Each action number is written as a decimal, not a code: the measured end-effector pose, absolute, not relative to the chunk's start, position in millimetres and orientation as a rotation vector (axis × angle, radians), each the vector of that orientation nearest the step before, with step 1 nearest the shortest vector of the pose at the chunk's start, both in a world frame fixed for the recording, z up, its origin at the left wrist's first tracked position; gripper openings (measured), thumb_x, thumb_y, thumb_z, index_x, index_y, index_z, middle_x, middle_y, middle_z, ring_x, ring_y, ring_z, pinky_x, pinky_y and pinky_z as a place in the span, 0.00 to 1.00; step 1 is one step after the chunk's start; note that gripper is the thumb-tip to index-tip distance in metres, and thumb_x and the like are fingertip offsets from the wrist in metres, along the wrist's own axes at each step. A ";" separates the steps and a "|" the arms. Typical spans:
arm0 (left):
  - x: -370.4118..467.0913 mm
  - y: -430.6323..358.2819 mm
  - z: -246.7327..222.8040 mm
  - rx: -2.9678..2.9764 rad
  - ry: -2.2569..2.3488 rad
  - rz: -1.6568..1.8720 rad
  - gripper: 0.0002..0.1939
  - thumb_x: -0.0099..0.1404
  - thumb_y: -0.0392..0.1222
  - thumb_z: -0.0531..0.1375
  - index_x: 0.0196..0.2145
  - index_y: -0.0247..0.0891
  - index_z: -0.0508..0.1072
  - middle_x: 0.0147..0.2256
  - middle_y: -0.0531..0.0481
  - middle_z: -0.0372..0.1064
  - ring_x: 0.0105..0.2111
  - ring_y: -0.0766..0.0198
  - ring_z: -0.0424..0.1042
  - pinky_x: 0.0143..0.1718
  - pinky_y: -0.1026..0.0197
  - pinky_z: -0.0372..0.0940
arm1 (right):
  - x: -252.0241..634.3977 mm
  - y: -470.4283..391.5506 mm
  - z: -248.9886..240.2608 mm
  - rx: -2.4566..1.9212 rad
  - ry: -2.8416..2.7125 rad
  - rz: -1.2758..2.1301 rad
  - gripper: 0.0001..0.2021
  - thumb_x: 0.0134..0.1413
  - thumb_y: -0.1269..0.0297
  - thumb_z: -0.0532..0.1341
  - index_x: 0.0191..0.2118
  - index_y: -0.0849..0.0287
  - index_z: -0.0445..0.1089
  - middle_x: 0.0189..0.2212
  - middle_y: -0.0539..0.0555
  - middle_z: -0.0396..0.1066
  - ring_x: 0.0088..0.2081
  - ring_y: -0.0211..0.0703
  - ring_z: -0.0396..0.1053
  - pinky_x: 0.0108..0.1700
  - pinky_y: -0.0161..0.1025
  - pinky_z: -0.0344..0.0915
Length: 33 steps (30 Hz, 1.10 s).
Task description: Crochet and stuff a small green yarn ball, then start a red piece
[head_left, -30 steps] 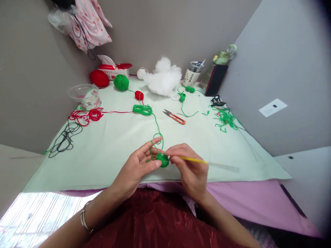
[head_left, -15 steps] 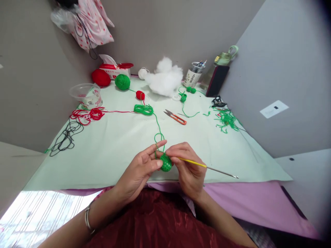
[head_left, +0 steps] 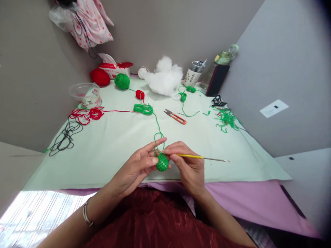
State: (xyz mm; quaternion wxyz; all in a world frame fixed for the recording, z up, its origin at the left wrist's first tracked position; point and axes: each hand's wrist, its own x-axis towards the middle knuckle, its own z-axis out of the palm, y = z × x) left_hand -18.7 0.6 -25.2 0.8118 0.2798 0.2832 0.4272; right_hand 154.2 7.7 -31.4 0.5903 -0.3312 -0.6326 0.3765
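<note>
My left hand (head_left: pixel 141 162) pinches a small round green crochet piece (head_left: pixel 162 163), with its index finger stretched out above and the green yarn (head_left: pixel 158 124) running past it. That yarn leads back to a loose green bundle (head_left: pixel 143 109) on the table. In my right hand (head_left: pixel 188 165) is a crochet hook (head_left: pixel 190 156) with a yellow grip, held like a pen. Its working tip meets the top edge of the green piece, though fingers partly hide it. The other metal end points right.
Orange thread snips (head_left: pixel 176 116) lie beyond my hands. Further back are white stuffing (head_left: pixel 165 77), yarn balls (head_left: pixel 122 81), a plastic tub (head_left: pixel 86 96), a pen cup (head_left: pixel 193 75), a phone (head_left: pixel 217 80) and a bottle (head_left: pixel 223 57). Green scraps (head_left: pixel 226 120) lie right; black cord (head_left: pixel 66 136) left.
The green crochet piece has shifted slightly left and turned in my left hand. The hook has swung to lie nearer level, its free end higher and further left.
</note>
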 end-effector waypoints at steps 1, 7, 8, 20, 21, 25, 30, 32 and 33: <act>-16.7 -1.2 -25.4 0.621 0.623 0.946 0.29 0.62 0.39 0.70 0.61 0.44 0.75 0.39 0.51 0.76 0.40 0.65 0.74 0.48 0.64 0.66 | 153.9 7.5 -31.4 -0.766 -1.474 0.855 0.09 0.65 0.71 0.64 0.42 0.50 0.81 0.37 0.52 0.81 0.41 0.44 0.76 0.42 0.43 0.73; -3.8 -9.7 -32.5 0.744 0.746 1.191 0.29 0.60 0.38 0.73 0.59 0.51 0.77 0.40 0.54 0.73 0.43 0.67 0.71 0.51 0.65 0.65 | 144.5 3.4 -37.3 -0.770 -1.496 0.601 0.15 0.65 0.75 0.63 0.48 0.48 0.80 0.40 0.53 0.80 0.42 0.45 0.75 0.42 0.45 0.72; -3.7 -9.5 -34.0 0.752 0.760 1.201 0.30 0.60 0.38 0.73 0.60 0.52 0.76 0.40 0.54 0.72 0.43 0.68 0.71 0.51 0.65 0.66 | 142.8 2.3 -38.5 -0.775 -1.498 0.574 0.16 0.65 0.76 0.62 0.49 0.48 0.79 0.40 0.53 0.80 0.42 0.45 0.75 0.42 0.45 0.72; -6.2 -5.5 -31.3 0.603 0.712 1.071 0.23 0.60 0.44 0.73 0.53 0.44 0.80 0.40 0.51 0.73 0.42 0.67 0.69 0.48 0.65 0.64 | 144.9 3.8 -36.8 -0.726 -1.506 0.634 0.17 0.65 0.76 0.62 0.50 0.47 0.80 0.42 0.54 0.80 0.44 0.46 0.77 0.44 0.46 0.74; -5.5 -5.9 -32.6 0.625 0.729 1.101 0.23 0.60 0.43 0.73 0.54 0.46 0.80 0.41 0.52 0.73 0.42 0.67 0.69 0.49 0.65 0.64 | 144.2 3.3 -38.3 -0.749 -1.506 0.591 0.18 0.65 0.77 0.62 0.50 0.46 0.79 0.43 0.54 0.79 0.44 0.45 0.77 0.44 0.45 0.74; -7.7 -5.6 -34.7 0.765 0.825 1.216 0.31 0.61 0.38 0.73 0.60 0.56 0.74 0.41 0.56 0.71 0.44 0.68 0.69 0.52 0.66 0.62 | 143.7 -1.3 -42.2 -0.796 -1.556 0.545 0.20 0.64 0.79 0.62 0.53 0.47 0.78 0.43 0.54 0.78 0.45 0.43 0.76 0.44 0.43 0.74; -14.6 -1.8 -25.0 0.724 0.756 1.111 0.42 0.61 0.37 0.72 0.68 0.58 0.63 0.42 0.55 0.73 0.45 0.67 0.70 0.54 0.63 0.62 | 153.6 -1.8 -38.3 -0.733 -1.595 0.701 0.18 0.64 0.78 0.63 0.52 0.48 0.79 0.45 0.55 0.77 0.47 0.45 0.75 0.47 0.44 0.73; -15.0 -1.8 -21.7 0.677 0.731 1.080 0.43 0.61 0.37 0.71 0.69 0.56 0.61 0.40 0.55 0.73 0.44 0.67 0.70 0.54 0.62 0.61 | 158.4 0.9 -36.3 -0.711 -1.623 0.737 0.18 0.63 0.78 0.63 0.52 0.48 0.79 0.45 0.54 0.77 0.47 0.44 0.75 0.46 0.44 0.74; -14.5 -2.4 -20.9 0.658 0.720 1.067 0.43 0.61 0.37 0.71 0.69 0.55 0.62 0.39 0.55 0.73 0.43 0.66 0.70 0.53 0.62 0.61 | 160.3 2.7 -35.5 -0.699 -1.641 0.734 0.19 0.63 0.79 0.63 0.52 0.48 0.79 0.44 0.54 0.78 0.46 0.44 0.76 0.45 0.43 0.74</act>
